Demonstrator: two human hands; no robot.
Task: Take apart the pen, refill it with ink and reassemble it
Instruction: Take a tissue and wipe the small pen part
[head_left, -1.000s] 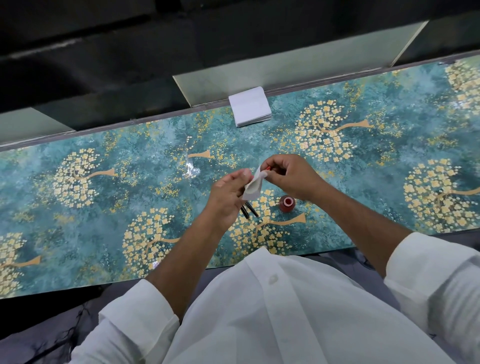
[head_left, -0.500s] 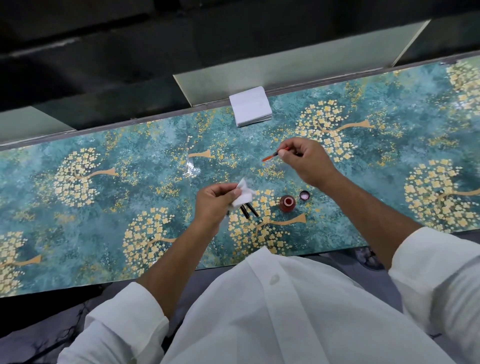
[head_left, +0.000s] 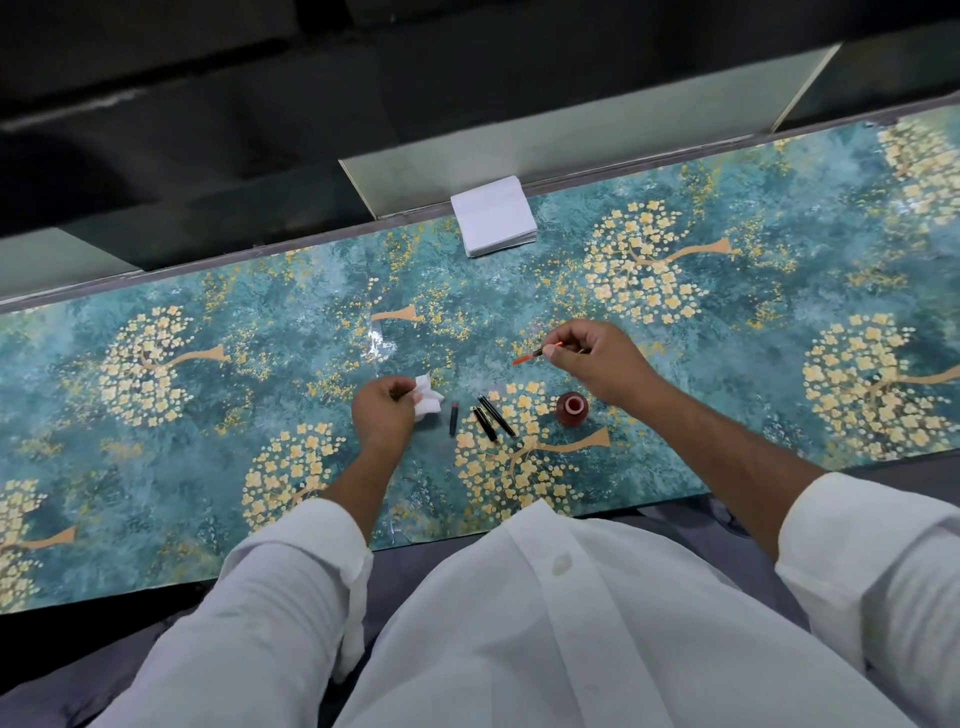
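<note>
Worktop surface: teal covering printed with gold blossom trees, running across the middle of the frame from left edge to right edge. Right hand, right of centre, has its fingers curled and pinching a thin pen part with an orange-red tip; the tip points toward the left of the frame and appears to be held above the covering. Left hand, centre of frame, has its fingers closed around a crumpled white tissue, which protrudes from the right side of the fist. Just right of the tissue a short dark pen piece with a reddish end lies on the worktop. Further right, two slim black pen sections with gold bands lie side by side, angled down to the right; whether they touch cannot be determined. Right of these, below the right hand, stands a small round red ink bottle with its mouth uncapped. Upper centre, at the far edge of the worktop, rests a square stack of white paper napkins. White sleeves and a white shirt front fill the lower part of the frame.
</note>
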